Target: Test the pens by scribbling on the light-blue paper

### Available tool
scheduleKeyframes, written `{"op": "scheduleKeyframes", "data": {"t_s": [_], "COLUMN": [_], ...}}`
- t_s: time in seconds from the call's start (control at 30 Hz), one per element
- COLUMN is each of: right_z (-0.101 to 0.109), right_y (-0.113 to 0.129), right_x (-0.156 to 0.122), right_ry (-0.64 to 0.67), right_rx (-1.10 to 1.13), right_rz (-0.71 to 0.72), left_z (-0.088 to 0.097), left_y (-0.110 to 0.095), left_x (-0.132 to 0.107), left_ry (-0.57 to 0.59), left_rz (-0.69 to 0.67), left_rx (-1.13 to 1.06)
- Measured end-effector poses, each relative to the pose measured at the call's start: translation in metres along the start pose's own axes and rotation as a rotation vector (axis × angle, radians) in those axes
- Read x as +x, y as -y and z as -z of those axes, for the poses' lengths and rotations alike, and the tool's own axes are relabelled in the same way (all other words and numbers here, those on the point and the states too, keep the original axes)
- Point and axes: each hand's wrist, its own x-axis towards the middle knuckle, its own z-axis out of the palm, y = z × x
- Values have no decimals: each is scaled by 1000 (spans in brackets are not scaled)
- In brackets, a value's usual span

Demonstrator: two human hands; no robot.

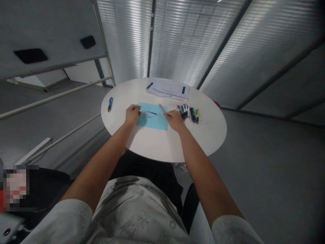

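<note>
A: In the head view, what does the right hand (175, 119) have hold of?

B: A slim pink stick (161, 107), pen-like. The fingers are closed in a pinch around its near end, while the rest juts up and leftward, clear of the fingertips.

A: How does it look?

B: Straight, narrow and a pale, slightly salmon pink along the part that shows. It's too small to make out any print or a tip.

A: And where is it?

B: Over the upper right part of a light-blue sheet (152, 124), which lies on the white rounded table (152, 144). Whether the stick touches the sheet, I can't tell.

A: The left hand (132, 114)?

B: At the sheet's left edge, fingers curled, thumb and forefinger near each other. I can't tell whether anything is between them.

A: What lies between the hands?

B: A little pink piece (145, 115) just beside the left fingertips, a thin dark rod (152, 113) slanting across the sheet, and a tiny dark piece (149, 117) below the rod.

A: Farther out?

B: A bunch of markers (185, 111) beside the right hand, a yellow marker (197, 116) at its far right, a blue pen (110, 104) near the table's left edge, and stacked papers (166, 88) at the back.
</note>
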Motion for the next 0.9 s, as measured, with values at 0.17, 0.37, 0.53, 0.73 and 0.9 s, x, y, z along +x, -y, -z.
{"op": "scheduleKeyframes", "data": {"t_s": [0.17,0.37,0.53,0.73,0.9], "right_z": [0,-3,-4,-5,-7], "right_y": [-2,-7,-5,-6,-10], "right_x": [2,2,1,1,1], "right_ry": [-34,-89,-110,-138,-172], "right_rx": [32,54,75,103,140], "right_rz": [-40,-74,-123,-174,-163], "left_z": [0,0,-1,0,0], "left_y": [-1,0,0,2,3], "left_x": [-1,-1,0,1,1], "left_ry": [-5,-8,-1,-5,-2], "left_rz": [1,-7,-9,-5,-7], "left_rx": [8,15,-5,2,12]}}
